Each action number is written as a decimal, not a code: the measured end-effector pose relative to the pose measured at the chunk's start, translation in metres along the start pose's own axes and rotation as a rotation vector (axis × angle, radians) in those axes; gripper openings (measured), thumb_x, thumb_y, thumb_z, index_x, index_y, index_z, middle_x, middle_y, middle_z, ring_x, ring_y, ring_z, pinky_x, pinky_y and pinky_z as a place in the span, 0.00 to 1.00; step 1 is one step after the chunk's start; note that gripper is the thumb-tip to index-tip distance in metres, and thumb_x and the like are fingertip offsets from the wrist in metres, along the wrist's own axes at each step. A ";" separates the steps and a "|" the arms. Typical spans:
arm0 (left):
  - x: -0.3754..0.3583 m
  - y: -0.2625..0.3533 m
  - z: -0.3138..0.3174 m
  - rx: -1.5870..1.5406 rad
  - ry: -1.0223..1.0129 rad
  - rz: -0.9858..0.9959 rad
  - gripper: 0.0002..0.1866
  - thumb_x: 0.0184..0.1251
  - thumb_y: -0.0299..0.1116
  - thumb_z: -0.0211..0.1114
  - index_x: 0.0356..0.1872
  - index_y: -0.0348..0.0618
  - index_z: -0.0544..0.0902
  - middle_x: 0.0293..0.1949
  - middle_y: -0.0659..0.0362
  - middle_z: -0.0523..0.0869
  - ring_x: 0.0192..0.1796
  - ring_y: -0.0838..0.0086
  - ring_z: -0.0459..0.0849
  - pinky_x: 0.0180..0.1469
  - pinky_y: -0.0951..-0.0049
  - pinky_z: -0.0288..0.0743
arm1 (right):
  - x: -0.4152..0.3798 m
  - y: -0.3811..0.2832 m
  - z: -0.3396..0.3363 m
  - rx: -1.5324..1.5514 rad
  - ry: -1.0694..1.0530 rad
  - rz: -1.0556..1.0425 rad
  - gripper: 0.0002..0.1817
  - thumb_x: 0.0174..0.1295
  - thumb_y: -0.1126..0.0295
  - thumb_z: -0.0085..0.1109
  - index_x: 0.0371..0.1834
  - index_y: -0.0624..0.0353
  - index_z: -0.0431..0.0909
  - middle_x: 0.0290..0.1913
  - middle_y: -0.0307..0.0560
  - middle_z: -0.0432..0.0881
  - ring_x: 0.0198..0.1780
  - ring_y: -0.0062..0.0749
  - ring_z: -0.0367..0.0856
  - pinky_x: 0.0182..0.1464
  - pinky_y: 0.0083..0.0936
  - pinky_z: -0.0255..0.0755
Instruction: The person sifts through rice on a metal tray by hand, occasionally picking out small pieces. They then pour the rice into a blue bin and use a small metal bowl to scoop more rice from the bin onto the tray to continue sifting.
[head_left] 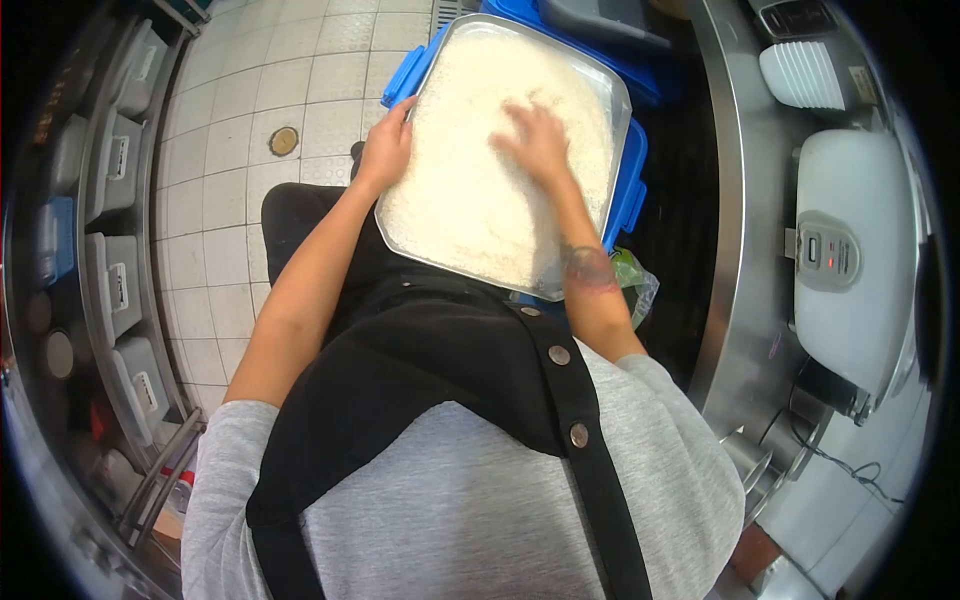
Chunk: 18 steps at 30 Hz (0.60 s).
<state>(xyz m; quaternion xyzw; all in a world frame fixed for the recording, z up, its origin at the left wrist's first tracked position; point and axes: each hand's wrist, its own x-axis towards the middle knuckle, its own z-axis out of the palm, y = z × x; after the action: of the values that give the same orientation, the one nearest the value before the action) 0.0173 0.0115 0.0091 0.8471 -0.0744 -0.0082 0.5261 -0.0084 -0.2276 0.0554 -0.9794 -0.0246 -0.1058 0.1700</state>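
A rectangular metal tray [490,277] full of pale, loose breadcrumb-like crumbs [480,180] lies in front of my body, turned slightly at an angle. My left hand [388,148] grips the tray's left rim, the thumb along the edge and the other fingers partly hidden. Over the upper right part of the crumbs is my right hand [535,140], slightly blurred, its fingers spread and touching the surface. Nothing shows in its grasp. Under the tray, blue container parts with a clip [405,75] stick out on both sides.
A steel counter [722,200] runs along the right, with a white rice cooker [855,260] and stacked white bowls [803,75]. Shelves with grey bins [118,285] stand at the left. A clear plastic bag [635,285] lies by my right forearm. The floor is tiled [230,150].
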 end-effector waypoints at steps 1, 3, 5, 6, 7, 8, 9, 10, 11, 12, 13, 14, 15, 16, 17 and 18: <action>0.000 -0.001 0.001 -0.006 0.002 0.008 0.20 0.71 0.26 0.52 0.63 0.45 0.74 0.49 0.42 0.84 0.51 0.48 0.83 0.54 0.57 0.74 | -0.017 -0.016 0.000 -0.126 0.011 0.036 0.18 0.53 0.66 0.69 0.49 0.50 0.84 0.56 0.53 0.81 0.60 0.45 0.76 0.66 0.38 0.66; 0.000 0.002 -0.001 -0.003 -0.009 -0.006 0.20 0.70 0.26 0.52 0.63 0.45 0.74 0.49 0.41 0.83 0.52 0.48 0.82 0.54 0.57 0.74 | -0.036 -0.019 0.007 0.068 -0.110 0.008 0.17 0.53 0.69 0.69 0.48 0.48 0.85 0.54 0.52 0.82 0.59 0.44 0.78 0.64 0.37 0.67; -0.001 0.005 -0.003 -0.001 -0.028 -0.022 0.20 0.70 0.26 0.52 0.63 0.45 0.74 0.50 0.41 0.83 0.52 0.48 0.82 0.55 0.57 0.74 | -0.048 -0.016 0.011 0.263 -0.232 -0.012 0.17 0.52 0.71 0.69 0.47 0.47 0.85 0.52 0.52 0.83 0.57 0.43 0.79 0.63 0.36 0.69; -0.001 0.006 -0.004 0.011 -0.037 -0.035 0.20 0.70 0.26 0.52 0.63 0.45 0.74 0.50 0.41 0.83 0.52 0.48 0.82 0.55 0.57 0.74 | -0.050 -0.015 0.005 0.329 -0.332 0.024 0.17 0.51 0.75 0.68 0.47 0.48 0.86 0.50 0.53 0.84 0.55 0.43 0.81 0.61 0.35 0.71; -0.001 0.006 -0.004 0.024 -0.044 -0.047 0.20 0.70 0.26 0.52 0.63 0.45 0.74 0.50 0.40 0.83 0.52 0.48 0.82 0.55 0.57 0.74 | -0.046 -0.021 -0.006 0.395 -0.431 0.058 0.18 0.51 0.78 0.67 0.46 0.49 0.86 0.48 0.53 0.85 0.52 0.42 0.82 0.59 0.35 0.73; -0.001 0.005 -0.003 0.025 -0.045 -0.047 0.20 0.70 0.26 0.52 0.63 0.45 0.74 0.50 0.40 0.83 0.52 0.48 0.82 0.55 0.57 0.74 | -0.036 -0.025 -0.020 0.418 -0.531 0.248 0.19 0.49 0.83 0.66 0.46 0.54 0.86 0.47 0.51 0.86 0.48 0.40 0.85 0.52 0.31 0.77; 0.000 0.003 -0.002 0.012 -0.036 -0.040 0.20 0.70 0.26 0.52 0.63 0.45 0.74 0.50 0.40 0.83 0.52 0.48 0.82 0.55 0.57 0.74 | -0.026 -0.026 -0.031 0.419 -0.531 0.246 0.19 0.49 0.83 0.66 0.46 0.54 0.86 0.47 0.51 0.86 0.48 0.40 0.85 0.52 0.31 0.77; 0.000 0.002 -0.001 0.000 -0.024 -0.031 0.21 0.70 0.26 0.52 0.63 0.45 0.74 0.50 0.40 0.83 0.52 0.48 0.82 0.55 0.57 0.74 | -0.013 -0.023 -0.039 0.543 -0.520 0.367 0.20 0.51 0.86 0.61 0.47 0.57 0.85 0.48 0.48 0.86 0.46 0.38 0.85 0.52 0.29 0.78; 0.001 0.000 -0.001 0.000 -0.019 -0.032 0.21 0.70 0.26 0.52 0.63 0.45 0.74 0.50 0.40 0.83 0.52 0.48 0.82 0.55 0.57 0.74 | -0.001 -0.021 -0.047 0.665 -0.508 0.489 0.21 0.52 0.89 0.57 0.49 0.60 0.84 0.48 0.45 0.86 0.45 0.35 0.85 0.51 0.26 0.78; 0.001 -0.001 -0.001 0.003 -0.014 -0.014 0.21 0.70 0.26 0.52 0.63 0.44 0.74 0.50 0.40 0.83 0.52 0.48 0.82 0.55 0.57 0.74 | 0.011 -0.020 -0.056 0.662 -0.509 0.485 0.21 0.52 0.89 0.57 0.49 0.60 0.84 0.48 0.45 0.86 0.45 0.35 0.85 0.51 0.26 0.78; 0.001 -0.001 -0.001 0.005 -0.010 0.005 0.21 0.70 0.26 0.52 0.63 0.44 0.74 0.50 0.40 0.83 0.53 0.48 0.82 0.56 0.57 0.74 | 0.023 -0.019 -0.065 0.687 -0.495 0.350 0.22 0.53 0.88 0.55 0.51 0.61 0.83 0.50 0.45 0.85 0.48 0.36 0.84 0.53 0.26 0.78; 0.001 0.000 0.000 0.003 -0.007 0.005 0.21 0.70 0.26 0.52 0.63 0.44 0.74 0.50 0.40 0.83 0.53 0.48 0.82 0.56 0.57 0.74 | 0.033 -0.017 -0.071 0.709 -0.480 0.216 0.22 0.55 0.88 0.53 0.52 0.62 0.82 0.51 0.45 0.85 0.52 0.37 0.84 0.55 0.26 0.78; 0.001 0.001 -0.001 0.000 -0.021 -0.010 0.21 0.70 0.26 0.52 0.63 0.44 0.74 0.51 0.40 0.83 0.53 0.48 0.82 0.56 0.57 0.74 | 0.043 -0.015 -0.072 0.708 -0.481 0.213 0.22 0.55 0.88 0.53 0.52 0.62 0.82 0.51 0.45 0.85 0.52 0.37 0.84 0.55 0.26 0.78; 0.001 0.000 -0.001 0.000 -0.036 -0.027 0.21 0.70 0.25 0.52 0.63 0.43 0.74 0.52 0.40 0.82 0.53 0.48 0.82 0.56 0.58 0.74 | 0.053 -0.012 -0.071 0.697 -0.451 0.156 0.21 0.57 0.86 0.52 0.54 0.61 0.82 0.51 0.46 0.84 0.55 0.38 0.82 0.56 0.29 0.77; 0.001 0.000 -0.002 0.002 -0.031 -0.028 0.21 0.70 0.25 0.52 0.63 0.43 0.74 0.52 0.40 0.82 0.53 0.48 0.82 0.56 0.58 0.74 | 0.064 -0.010 -0.068 0.687 -0.420 0.097 0.20 0.59 0.83 0.51 0.55 0.60 0.81 0.52 0.47 0.84 0.58 0.38 0.80 0.58 0.31 0.77; 0.000 -0.001 -0.001 0.005 -0.012 0.005 0.21 0.69 0.25 0.52 0.63 0.43 0.74 0.52 0.40 0.82 0.53 0.48 0.82 0.56 0.58 0.74 | 0.075 -0.001 -0.058 0.518 -0.395 -0.028 0.18 0.63 0.77 0.52 0.56 0.58 0.81 0.56 0.51 0.82 0.63 0.40 0.77 0.60 0.34 0.75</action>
<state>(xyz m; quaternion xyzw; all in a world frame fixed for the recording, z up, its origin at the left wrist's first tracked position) 0.0178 0.0124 0.0085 0.8481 -0.0796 -0.0119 0.5236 0.0533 -0.2452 0.1251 -0.9047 -0.0966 0.0938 0.4041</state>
